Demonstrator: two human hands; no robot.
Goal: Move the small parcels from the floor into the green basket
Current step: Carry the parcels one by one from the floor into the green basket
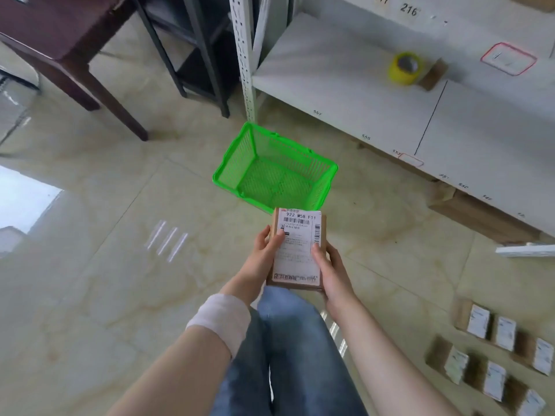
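A small brown cardboard parcel [297,232] with a white shipping label is held flat, label up, between both hands. My left hand [263,256] grips its left edge and my right hand [330,270] grips its right edge. The parcel sits just short of the near rim of the green mesh basket [231,172], which stands on the floor ahead with nothing inside. Several more small labelled parcels [486,349] stand in two rows on the floor at the lower right.
A white shelving unit [345,94] runs along the right, holding a yellow tape roll [404,68] and a small brown box [432,75]. A dark wooden table [66,37] and a black frame stand at the upper left. My jeans-clad legs fill the bottom centre.
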